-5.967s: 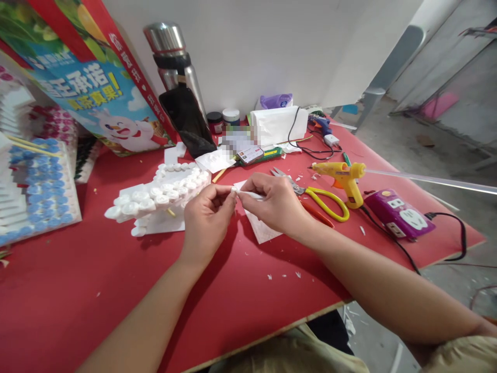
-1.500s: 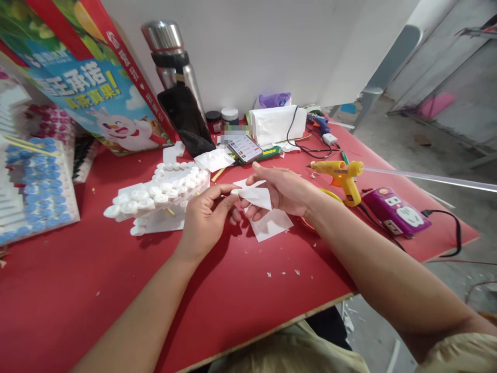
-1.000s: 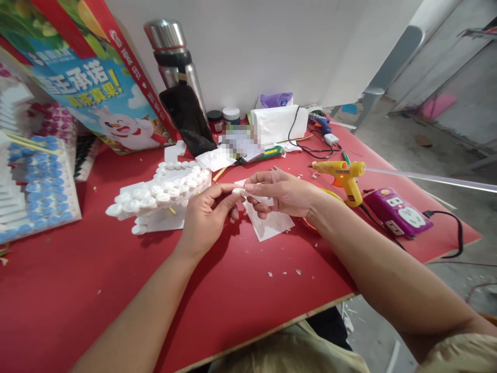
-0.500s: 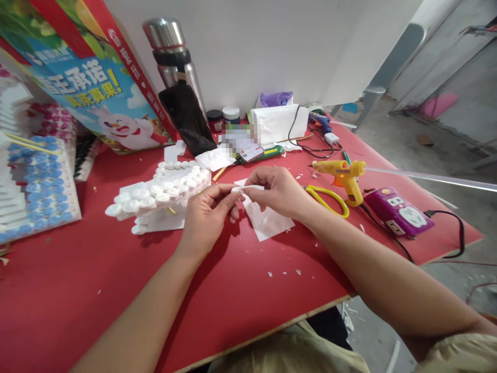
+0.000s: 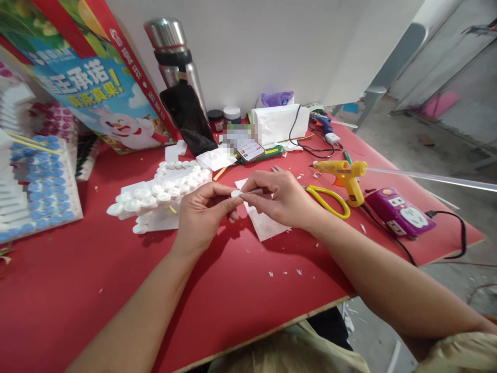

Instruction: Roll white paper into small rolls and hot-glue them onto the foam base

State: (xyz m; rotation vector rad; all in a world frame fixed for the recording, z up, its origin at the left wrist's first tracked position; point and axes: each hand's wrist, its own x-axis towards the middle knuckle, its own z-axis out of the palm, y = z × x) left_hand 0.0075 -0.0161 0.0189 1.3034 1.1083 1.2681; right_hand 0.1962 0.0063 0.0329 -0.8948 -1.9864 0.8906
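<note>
Between my two hands is a small rolled white strip (image 5: 236, 194). My left hand (image 5: 202, 212) pinches its rolled end between thumb and fingers. My right hand (image 5: 281, 199) pinches the strip just to the right, its fingertips almost touching the left ones. Beneath the right hand a white tissue sheet (image 5: 264, 225) lies on the red table (image 5: 240, 290). Left of my left hand, rows of white rolled flowers (image 5: 155, 191) rest on white card, partly hidden by that hand. Yellow-handled scissors (image 5: 330, 202) lie right of my right hand, their blades partly covered.
A yellow glue gun (image 5: 341, 173) and a purple power socket (image 5: 402, 212) are at the right. Behind stand a steel flask (image 5: 166, 39), a dark phone (image 5: 188, 114) and a white tissue pack (image 5: 279, 124). Blue flowers (image 5: 50, 181) and a colourful bag (image 5: 93, 93) are at the left.
The white strip has turned and its rolled end now faces up between the fingertips. My right hand has shifted slightly right and down, its fingers straighter.
</note>
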